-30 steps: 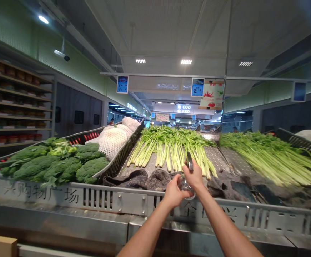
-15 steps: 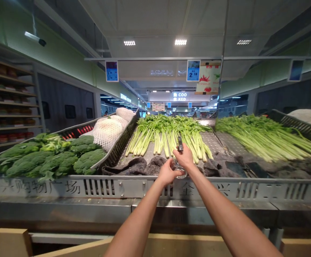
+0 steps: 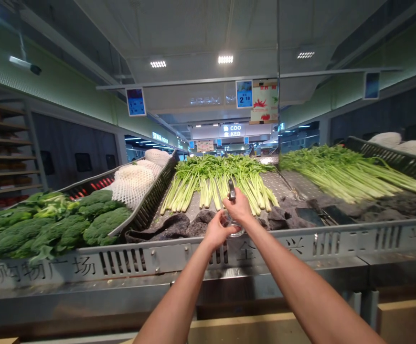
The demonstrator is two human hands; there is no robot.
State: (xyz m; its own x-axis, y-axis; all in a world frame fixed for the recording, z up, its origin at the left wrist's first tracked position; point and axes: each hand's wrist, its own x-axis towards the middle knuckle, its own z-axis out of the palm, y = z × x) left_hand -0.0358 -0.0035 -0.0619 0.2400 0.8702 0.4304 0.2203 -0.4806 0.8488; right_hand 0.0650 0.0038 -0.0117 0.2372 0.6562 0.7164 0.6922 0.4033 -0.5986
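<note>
A see-through spray bottle [image 3: 235, 232] with a dark trigger head stands out in front of me, over the front rail. My left hand [image 3: 215, 230] is closed round the side of the bottle. My right hand [image 3: 239, 207] grips it at the top, by the dark head, whose nozzle points away from me. Much of the bottle is hidden behind my fingers. Beyond my hands, bunches of celery [image 3: 211, 184] lie with their pale stalk ends towards me. No spray can be made out.
Broccoli [image 3: 64, 224] and netted white produce [image 3: 134, 181] fill the left side. Dark crumpled cloth [image 3: 172, 227] lies behind the grey slotted crate front [image 3: 168, 260]. A mirror on the right reflects celery. Price signs [image 3: 244, 93] hang from a bar above.
My view has turned and tilted a little, so the stand slants and most of it sits further left. Both hands keep the same hold on the spray bottle.
</note>
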